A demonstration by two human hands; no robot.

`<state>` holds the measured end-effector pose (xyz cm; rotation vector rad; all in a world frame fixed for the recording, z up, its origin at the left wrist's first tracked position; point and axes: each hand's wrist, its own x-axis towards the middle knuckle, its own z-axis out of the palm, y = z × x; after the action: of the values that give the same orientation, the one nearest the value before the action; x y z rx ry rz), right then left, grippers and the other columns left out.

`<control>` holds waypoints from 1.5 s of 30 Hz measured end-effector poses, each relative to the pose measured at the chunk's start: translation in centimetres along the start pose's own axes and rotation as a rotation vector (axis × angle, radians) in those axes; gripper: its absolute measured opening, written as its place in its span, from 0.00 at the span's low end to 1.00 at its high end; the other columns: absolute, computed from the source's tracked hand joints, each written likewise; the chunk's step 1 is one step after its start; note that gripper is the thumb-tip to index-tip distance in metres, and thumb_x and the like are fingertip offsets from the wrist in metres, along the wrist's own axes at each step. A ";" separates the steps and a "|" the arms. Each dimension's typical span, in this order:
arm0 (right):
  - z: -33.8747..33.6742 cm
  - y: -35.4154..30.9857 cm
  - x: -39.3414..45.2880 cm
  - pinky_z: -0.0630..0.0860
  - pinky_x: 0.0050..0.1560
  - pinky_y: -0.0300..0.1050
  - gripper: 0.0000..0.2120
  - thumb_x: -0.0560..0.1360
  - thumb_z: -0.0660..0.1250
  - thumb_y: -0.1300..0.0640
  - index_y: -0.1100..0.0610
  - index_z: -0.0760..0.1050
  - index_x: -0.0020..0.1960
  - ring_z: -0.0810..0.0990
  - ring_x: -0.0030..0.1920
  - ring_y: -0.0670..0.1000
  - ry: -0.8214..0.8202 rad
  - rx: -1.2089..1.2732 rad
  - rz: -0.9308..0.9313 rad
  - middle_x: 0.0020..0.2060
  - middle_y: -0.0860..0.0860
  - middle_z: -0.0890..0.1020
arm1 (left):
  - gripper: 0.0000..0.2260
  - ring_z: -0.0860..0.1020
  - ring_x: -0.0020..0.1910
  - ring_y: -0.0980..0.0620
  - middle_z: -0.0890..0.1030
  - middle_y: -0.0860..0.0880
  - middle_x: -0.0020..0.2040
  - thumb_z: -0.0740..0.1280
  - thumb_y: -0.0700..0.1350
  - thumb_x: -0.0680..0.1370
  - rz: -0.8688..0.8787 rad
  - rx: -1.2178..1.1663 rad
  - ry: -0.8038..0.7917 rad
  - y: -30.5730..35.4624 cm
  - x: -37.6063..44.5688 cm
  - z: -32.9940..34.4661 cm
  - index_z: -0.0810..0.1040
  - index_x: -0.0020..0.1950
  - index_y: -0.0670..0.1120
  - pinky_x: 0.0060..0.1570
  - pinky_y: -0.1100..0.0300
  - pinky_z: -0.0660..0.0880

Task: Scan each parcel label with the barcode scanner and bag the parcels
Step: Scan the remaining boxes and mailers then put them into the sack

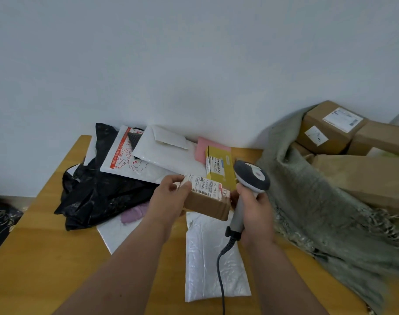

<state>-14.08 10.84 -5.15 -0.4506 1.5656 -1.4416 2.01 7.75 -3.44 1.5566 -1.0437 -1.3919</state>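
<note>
The small brown cardboard parcel (207, 202) is held above the wooden table (46, 258), near the middle of the view, with its white shipping label (206, 186) facing up and its long axis running roughly from 10 o'clock to 4 o'clock. The left hand (171, 196) grips the parcel's 9 o'clock end, fingers curled over the label's edge. The right hand (254, 209) is closed round the handle of the corded barcode scanner (250, 178), just beside the parcel at its 3 o'clock end. The scanner's head rises at the label's 2 o'clock, so the coming scan likely turns on tilting that head toward 9 o'clock, onto the barcode. Beneath lies a white poly mailer (213, 264); a yellow box (220, 167) sits at 12 o'clock, a black plastic bag (98, 194) at 9 o'clock, and a grey-green woven sack (319, 201) holding boxes at 3 o'clock.
</note>
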 end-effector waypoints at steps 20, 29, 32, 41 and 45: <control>-1.2 -1.7 -6.2 0.79 0.42 0.45 0.03 0.78 0.68 0.53 0.51 0.76 0.51 0.82 0.36 0.50 -0.258 -0.368 -0.052 0.40 0.54 0.82 | 0.23 0.82 0.51 0.53 0.80 0.51 0.53 0.68 0.38 0.78 0.127 -0.129 0.123 -1.1 -1.8 -3.1 0.66 0.70 0.52 0.53 0.53 0.80; -1.8 -2.0 -8.8 0.72 0.30 0.29 0.08 0.77 0.67 0.59 0.46 0.73 0.49 0.77 0.39 0.46 -0.398 -0.508 -0.194 0.39 0.47 0.79 | 0.14 0.77 0.42 0.63 0.79 0.55 0.50 0.67 0.45 0.80 0.294 0.159 0.120 1.1 -1.2 -4.8 0.76 0.66 0.49 0.34 0.72 0.74; -1.8 -2.0 -9.5 0.71 0.28 0.28 0.10 0.77 0.67 0.60 0.44 0.73 0.49 0.77 0.39 0.46 -0.404 -0.525 -0.216 0.39 0.47 0.78 | 0.14 0.77 0.42 0.63 0.77 0.59 0.45 0.66 0.46 0.80 0.318 0.213 0.118 1.6 -1.2 -5.0 0.76 0.67 0.49 0.32 0.72 0.73; -2.1 -1.9 -10.5 0.73 0.31 0.29 0.13 0.77 0.67 0.62 0.44 0.73 0.50 0.76 0.36 0.45 -0.423 -0.547 -0.262 0.36 0.48 0.78 | 0.15 0.77 0.41 0.62 0.79 0.56 0.47 0.66 0.46 0.81 0.345 0.298 0.121 1.9 -1.3 -5.0 0.76 0.68 0.50 0.29 0.73 0.72; -2.2 -1.8 -10.7 0.72 0.31 0.27 0.14 0.77 0.68 0.61 0.42 0.72 0.50 0.77 0.37 0.44 -0.425 -0.545 -0.268 0.36 0.46 0.78 | 0.16 0.77 0.42 0.62 0.79 0.56 0.47 0.66 0.47 0.81 0.339 0.319 0.103 1.6 -1.3 -4.5 0.76 0.68 0.50 0.35 0.70 0.73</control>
<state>-11.05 19.97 0.25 -1.2419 1.5647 -0.9934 6.31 8.56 -1.04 1.5624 -1.4414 -0.9390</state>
